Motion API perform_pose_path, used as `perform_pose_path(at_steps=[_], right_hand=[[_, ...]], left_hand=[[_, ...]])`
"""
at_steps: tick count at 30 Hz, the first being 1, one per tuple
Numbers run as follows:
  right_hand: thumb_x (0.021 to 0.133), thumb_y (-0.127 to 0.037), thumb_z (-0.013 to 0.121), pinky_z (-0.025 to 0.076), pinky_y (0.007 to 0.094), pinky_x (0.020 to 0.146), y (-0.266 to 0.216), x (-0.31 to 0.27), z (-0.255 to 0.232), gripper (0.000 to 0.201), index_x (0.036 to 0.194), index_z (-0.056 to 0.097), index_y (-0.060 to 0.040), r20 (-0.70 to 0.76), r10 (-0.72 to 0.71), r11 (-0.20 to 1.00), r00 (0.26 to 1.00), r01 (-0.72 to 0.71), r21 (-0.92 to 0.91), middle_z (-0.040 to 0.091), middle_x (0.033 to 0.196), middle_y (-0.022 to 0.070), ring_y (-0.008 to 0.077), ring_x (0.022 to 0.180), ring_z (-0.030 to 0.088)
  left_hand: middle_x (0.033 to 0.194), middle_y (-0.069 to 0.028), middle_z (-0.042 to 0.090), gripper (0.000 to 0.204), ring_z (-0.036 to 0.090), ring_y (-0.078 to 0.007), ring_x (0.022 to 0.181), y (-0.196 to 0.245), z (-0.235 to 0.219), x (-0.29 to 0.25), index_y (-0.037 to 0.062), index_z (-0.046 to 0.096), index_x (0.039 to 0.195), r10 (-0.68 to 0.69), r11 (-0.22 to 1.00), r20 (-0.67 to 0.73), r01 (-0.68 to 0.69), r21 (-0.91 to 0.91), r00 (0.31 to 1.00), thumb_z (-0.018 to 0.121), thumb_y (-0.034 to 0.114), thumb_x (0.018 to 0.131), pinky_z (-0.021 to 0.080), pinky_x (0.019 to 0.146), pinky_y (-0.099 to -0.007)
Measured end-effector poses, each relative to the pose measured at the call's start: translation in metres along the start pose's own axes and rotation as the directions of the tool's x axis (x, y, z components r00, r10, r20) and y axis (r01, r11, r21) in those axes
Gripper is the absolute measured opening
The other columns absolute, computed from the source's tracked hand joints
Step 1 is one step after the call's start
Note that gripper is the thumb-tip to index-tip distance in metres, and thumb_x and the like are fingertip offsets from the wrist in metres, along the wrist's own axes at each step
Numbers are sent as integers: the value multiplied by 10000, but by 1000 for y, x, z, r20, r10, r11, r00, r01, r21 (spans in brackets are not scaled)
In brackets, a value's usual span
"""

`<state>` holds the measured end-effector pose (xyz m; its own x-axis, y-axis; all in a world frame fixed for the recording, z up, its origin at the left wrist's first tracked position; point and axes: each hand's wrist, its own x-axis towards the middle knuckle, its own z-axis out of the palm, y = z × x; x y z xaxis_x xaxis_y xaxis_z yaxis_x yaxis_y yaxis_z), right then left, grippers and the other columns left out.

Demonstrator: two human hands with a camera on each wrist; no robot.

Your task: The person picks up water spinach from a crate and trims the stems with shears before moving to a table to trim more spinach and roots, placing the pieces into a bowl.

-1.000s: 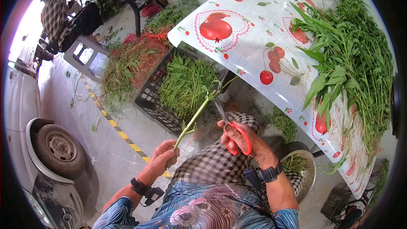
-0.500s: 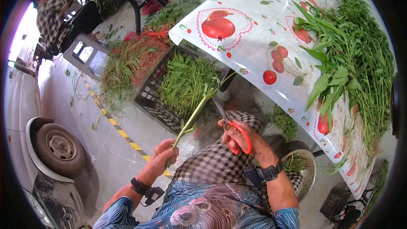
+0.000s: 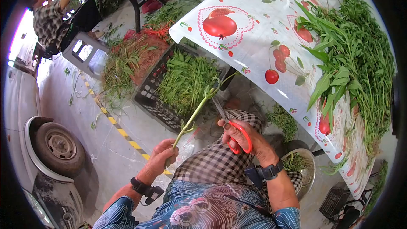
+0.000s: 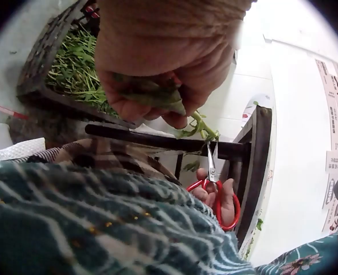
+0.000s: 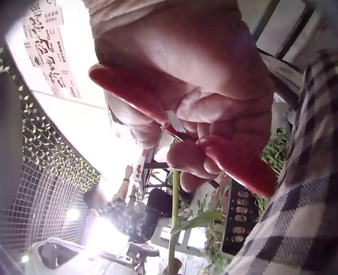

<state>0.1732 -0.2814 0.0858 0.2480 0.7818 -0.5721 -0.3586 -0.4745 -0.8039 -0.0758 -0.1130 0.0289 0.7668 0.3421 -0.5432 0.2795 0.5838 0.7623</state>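
My left hand (image 3: 166, 154) grips the lower end of a long green plant stem (image 3: 194, 118), which slants up and right over a crate. A few small side shoots and a thin curling tip show at its upper end. My right hand (image 3: 254, 142) holds red-handled scissors (image 3: 243, 134) by the loops, blades pointing up towards the stem's upper end. In the left wrist view the blades of the scissors (image 4: 212, 166) are slightly parted right at the stem's tip (image 4: 210, 133). The right wrist view shows the stem (image 5: 175, 206) beyond my fingers.
A black crate (image 3: 157, 118) full of cut greens stands in front of my knees. On the right, a table with a fruit-print cloth (image 3: 254, 55) bears a large heap of leafy stems (image 3: 360, 68). A metal basin (image 3: 311, 174), a car wheel (image 3: 59, 146) and another person (image 3: 48, 23) are around.
My hands, the stem and the scissors stay almost in place. The head view shifts slightly, and the person at the back leans and lifts an arm towards the far table.
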Motion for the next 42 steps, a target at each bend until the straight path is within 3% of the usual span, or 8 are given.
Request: perform_pose_path(at_steps=[5, 11, 17, 29, 30, 33, 37, 42], right_hand=[[857, -518, 505, 394, 213, 405, -2, 8, 2, 603, 1155, 463, 5, 2, 51, 996, 999, -51, -68, 560, 694, 63, 72, 475, 486], [798, -612, 524, 363, 216, 361, -2, 16, 5, 611, 780, 539, -2, -26, -24, 979, 999, 18, -201, 533, 584, 48, 71, 404, 459], [758, -667, 527, 352, 210, 364, -16, 15, 14, 646, 636, 501, -33, -38, -35, 984, 999, 28, -176, 495, 519, 24, 65, 396, 452], [943, -358, 407, 397, 213, 497, 16, 48, 33, 416, 1185, 481, -28, 259, -192, 980, 947, 197, 9, 586, 754, 52, 79, 561, 479], [933, -364, 427, 420, 215, 549, 5, 35, 25, 440, 1235, 457, -44, 274, 140, 980, 951, -172, 99, 605, 765, 84, 91, 588, 507], [924, -387, 439, 416, 204, 529, 13, 10, 7, 447, 1216, 467, -49, 277, 264, 872, 924, -352, 342, 617, 763, 90, 86, 578, 519], [870, -436, 522, 390, 201, 480, 18, -35, -24, 523, 1188, 465, -25, -24, 123, 977, 992, -117, 177, 605, 707, 78, 76, 526, 492], [825, -418, 584, 385, 211, 467, 24, -79, -38, 564, 1195, 478, -6, -308, 70, 996, 949, -52, 67, 583, 661, 55, 78, 500, 467]], left_hand=[[671, -17, 463, 225, 405, -90, 541, 2, -4, -4, 57, 512, 1063, -25, 999, -10, 25, 45, 1000, 503, 128, 850, 334, 479, -219], [675, -16, 469, 230, 403, -89, 539, 1, -11, -7, 46, 510, 1057, -35, 998, -44, 37, 54, 998, 507, 139, 846, 333, 478, -222], [665, -11, 453, 237, 384, -89, 532, 0, -15, -8, 68, 509, 1071, -48, 999, -38, 49, 18, 998, 500, 153, 850, 325, 476, -228], [708, -1, 470, 275, 410, -81, 517, -21, -57, 17, 77, 489, 1112, -8, 943, -410, -130, -307, 912, 497, 105, 839, 349, 455, -212], [695, 8, 453, 265, 408, -82, 526, -20, -59, 21, 78, 488, 1107, -31, 952, -435, -107, -288, 900, 490, 114, 844, 352, 460, -209], [683, 10, 451, 265, 411, -82, 541, -18, -58, 33, 69, 483, 1111, -36, 970, -442, -75, -231, 896, 478, 118, 851, 350, 462, -209], [711, 8, 494, 241, 436, -65, 569, -23, -65, 61, 48, 523, 1080, 133, 990, -352, -105, 99, 927, 489, 141, 860, 360, 472, -209], [705, 25, 514, 222, 451, -44, 578, -19, -60, 118, 44, 561, 1053, 271, 946, -277, -202, 254, 922, 501, 122, 855, 363, 489, -198]])
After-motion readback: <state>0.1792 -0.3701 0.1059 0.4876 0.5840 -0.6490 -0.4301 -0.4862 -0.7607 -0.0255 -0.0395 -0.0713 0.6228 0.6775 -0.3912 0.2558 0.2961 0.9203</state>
